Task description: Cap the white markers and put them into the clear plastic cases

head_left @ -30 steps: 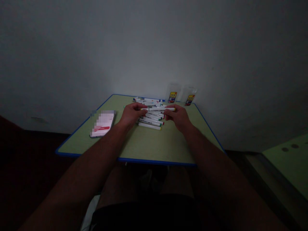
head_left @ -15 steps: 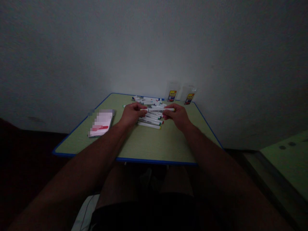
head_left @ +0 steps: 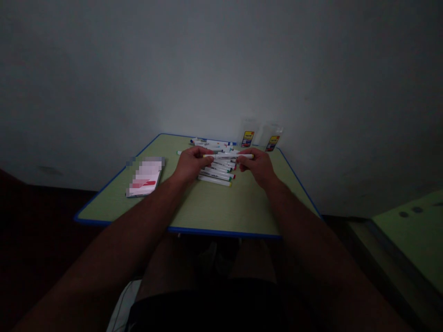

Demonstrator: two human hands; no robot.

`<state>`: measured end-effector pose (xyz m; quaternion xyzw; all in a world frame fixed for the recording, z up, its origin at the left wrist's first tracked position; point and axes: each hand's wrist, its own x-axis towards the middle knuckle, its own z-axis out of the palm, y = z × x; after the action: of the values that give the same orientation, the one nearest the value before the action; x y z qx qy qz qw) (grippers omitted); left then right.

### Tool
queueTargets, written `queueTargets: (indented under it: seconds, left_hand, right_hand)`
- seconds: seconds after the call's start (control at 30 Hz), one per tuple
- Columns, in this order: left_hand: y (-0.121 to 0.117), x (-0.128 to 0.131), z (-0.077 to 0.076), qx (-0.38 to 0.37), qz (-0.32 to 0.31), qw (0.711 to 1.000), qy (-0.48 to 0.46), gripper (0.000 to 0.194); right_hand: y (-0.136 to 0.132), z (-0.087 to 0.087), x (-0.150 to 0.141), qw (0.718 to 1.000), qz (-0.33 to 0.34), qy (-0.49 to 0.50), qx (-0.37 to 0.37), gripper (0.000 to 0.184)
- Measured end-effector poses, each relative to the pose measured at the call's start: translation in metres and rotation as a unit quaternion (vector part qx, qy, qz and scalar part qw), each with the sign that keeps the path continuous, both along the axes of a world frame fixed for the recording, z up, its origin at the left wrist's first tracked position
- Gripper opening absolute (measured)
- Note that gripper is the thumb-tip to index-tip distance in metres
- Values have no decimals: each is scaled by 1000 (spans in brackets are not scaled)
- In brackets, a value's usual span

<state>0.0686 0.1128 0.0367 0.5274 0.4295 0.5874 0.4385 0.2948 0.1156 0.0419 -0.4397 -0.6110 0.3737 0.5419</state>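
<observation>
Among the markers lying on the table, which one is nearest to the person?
The yellow-ended marker, lowest in view; the other markers lying on the table are farther back.

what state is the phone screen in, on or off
On: the phone on the table shows a bright, pale display with a red patch, standing out in the dim light.

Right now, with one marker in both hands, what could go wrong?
The held marker could slip from the left hand or right hand onto the loose markers and scatter them. The left forearm looks close to the phone and might nudge it. The clear cases by the wall could tip if bumped.
</observation>
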Motion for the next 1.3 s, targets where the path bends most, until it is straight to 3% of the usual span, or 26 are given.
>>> queueTargets:
  seconds: [0.1,0.23,0.4,0.53,0.77,1.0,1.1,1.3]
  left_hand:
    - [0,2,1,-10,1,1000,-21,23]
    - [-1,4,3,-31,-6,999,-38,22]
    - [-4,4,6,-35,-30,996,-72,34]
    - [-6,3,9,-30,-35,995,-93,46]
    - [-5,1,8,-27,-27,997,-64,36]
    - [-3,0,4,-9,-22,999,-48,30]
    - [-2,0,3,-1,-22,999,-39,29]
    - [-2,0,3,6,-17,1000,-6,26]
  right_hand:
    - [2,-1,2,993,-47,-93,53,20]
    - [-1,-3,-1,962,-78,-213,151,17]
    - [-4,-2,-5,940,-86,-278,180,14]
    - [-1,0,-2,945,-120,-241,186,10]
    - [1,1,-1,969,-125,-176,124,12]
    - [2,-4,-6,998,-51,-31,-1,27]
    - [1,-3,-8,998,-17,25,-49,35]
    - [-3,2,-11,983,41,134,-118,29]
